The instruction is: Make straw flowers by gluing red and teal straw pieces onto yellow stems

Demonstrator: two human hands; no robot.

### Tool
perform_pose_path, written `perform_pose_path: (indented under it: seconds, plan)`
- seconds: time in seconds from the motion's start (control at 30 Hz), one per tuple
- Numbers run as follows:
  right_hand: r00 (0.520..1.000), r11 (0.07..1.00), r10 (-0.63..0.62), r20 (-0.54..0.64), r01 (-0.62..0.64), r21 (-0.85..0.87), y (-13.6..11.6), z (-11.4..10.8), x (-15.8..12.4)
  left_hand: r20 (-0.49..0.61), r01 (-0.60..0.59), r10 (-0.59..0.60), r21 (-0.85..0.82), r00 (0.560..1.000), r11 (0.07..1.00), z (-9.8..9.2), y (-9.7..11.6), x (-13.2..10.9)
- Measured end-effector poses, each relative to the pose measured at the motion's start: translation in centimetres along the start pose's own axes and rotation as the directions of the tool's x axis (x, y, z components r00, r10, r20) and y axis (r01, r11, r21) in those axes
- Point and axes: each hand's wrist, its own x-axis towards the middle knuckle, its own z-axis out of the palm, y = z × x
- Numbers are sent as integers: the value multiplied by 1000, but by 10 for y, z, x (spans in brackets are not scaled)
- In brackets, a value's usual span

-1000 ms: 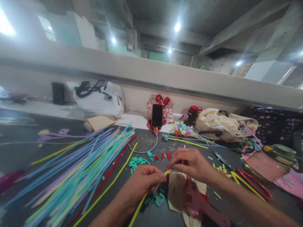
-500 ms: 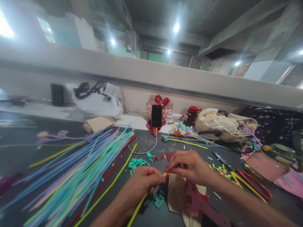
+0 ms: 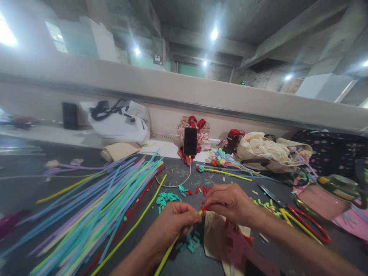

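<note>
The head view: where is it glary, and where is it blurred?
Head view, top: a ceiling lamp flares white; head view, far left: things smear, the magenta object too blurred to name; head view, centre: the left hand, right hand and phone have clearer outlines.

The left hand pinches a yellow stem (red-tipped)
</note>
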Motion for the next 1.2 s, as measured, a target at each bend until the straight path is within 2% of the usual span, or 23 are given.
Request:
perform_pose_path:
  seconds: [0.27,0.6,0.67,0.73,0.83,0.9,0.97,1.07,1.2]
  plan:
    - [1000,999,-8,-25,7,-39,1,-1,-2,-9,-35,35,-28,999,999,-1,-1,0]
    - [989,996,51,-139,-41,76,4,-2,-2,-10,-64,63,-61,998,996,-3,0,0]
    - [980,987,115,-160,-95,129,3,-3,-2,2,-47,47,-56,999,997,-3,2,-1]
    - [949,950,250,-195,-201,238,4,-4,-1,12,-26,26,-65,1000,998,-2,3,-2]
    - [876,825,455,-163,-345,447,9,-3,0,37,15,-11,-109,999,994,-3,4,-3]
    - [850,762,514,-114,-391,516,13,-3,0,61,39,-32,-115,998,993,-4,3,-2]
    - [859,753,508,-70,-403,520,15,-3,-1,85,45,-36,-105,996,993,-5,1,-1]
    - [902,784,433,-8,-372,496,13,-5,0,105,52,-43,-84,994,995,-6,-2,1]
    - [975,881,223,-4,-200,430,6,-10,4,128,37,-29,-64,991,997,-6,-3,3]
